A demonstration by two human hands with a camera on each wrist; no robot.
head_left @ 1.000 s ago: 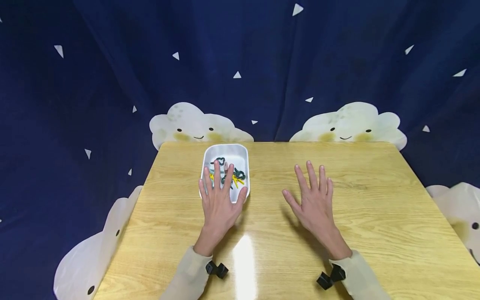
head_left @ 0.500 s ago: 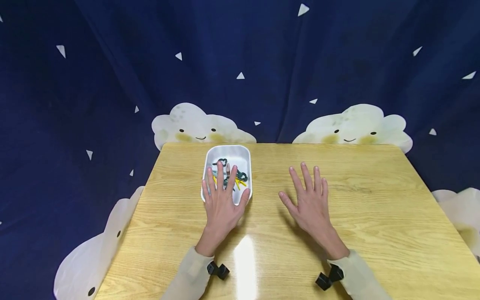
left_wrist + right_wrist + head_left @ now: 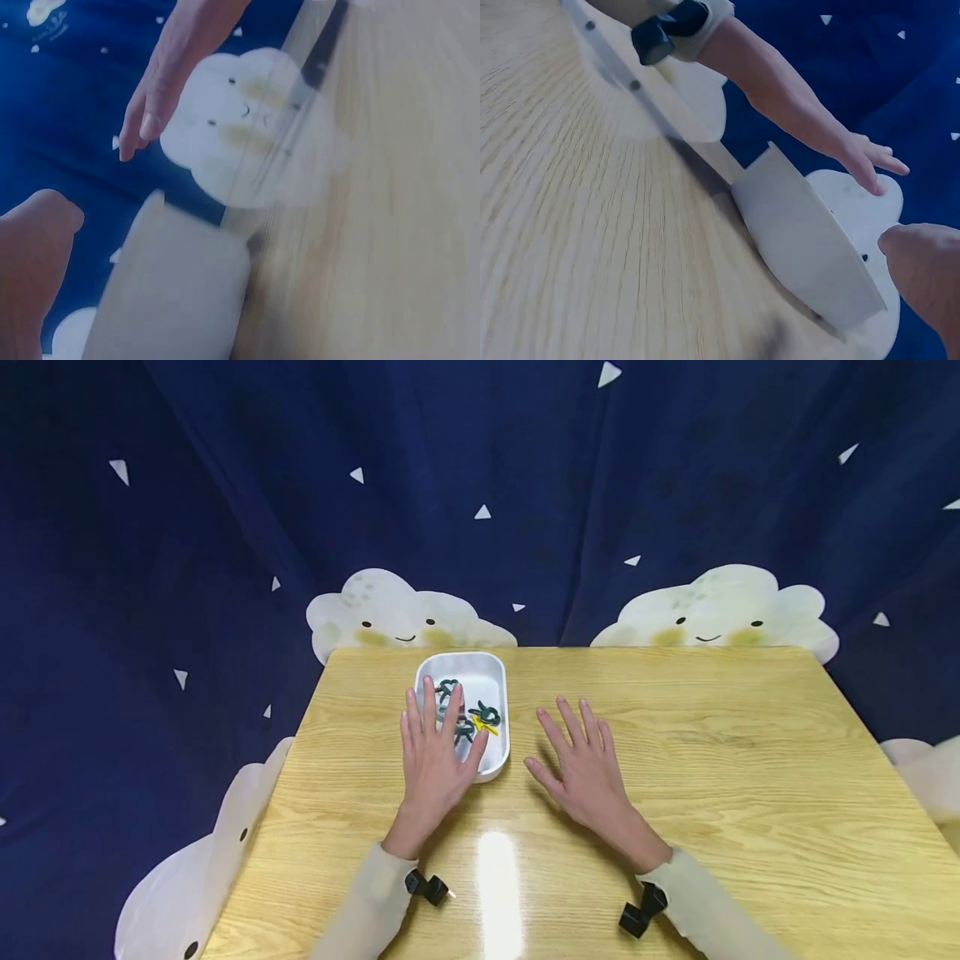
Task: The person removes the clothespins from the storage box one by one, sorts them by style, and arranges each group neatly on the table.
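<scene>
A white tray [image 3: 486,681] holds several small clips. Dark green spring clips [image 3: 487,716] lie in it, with a yellow clip [image 3: 487,727] beside one of them. My left hand [image 3: 435,768] hovers over the near left part of the tray, fingers straight and spread, hiding some of the contents. To the right of the tray, my right hand [image 3: 590,781] is held above the table with its fingers extended and nothing in them. Both wrist views show the tray's outer wall [image 3: 180,281] from the side, its inside hidden, with the left hand [image 3: 832,135] raised above it in the right wrist view.
The wooden table [image 3: 750,793] carries the tray near its far edge, left of centre. Behind it hangs a dark blue curtain [image 3: 420,460] with white triangles and cloud figures [image 3: 720,610]. A small black camera [image 3: 641,910] is strapped on each sleeve.
My right hand has moved left, closer to the tray. The left hand has shifted slightly left over the tray, uncovering more of the clips. The view has shifted a little.
</scene>
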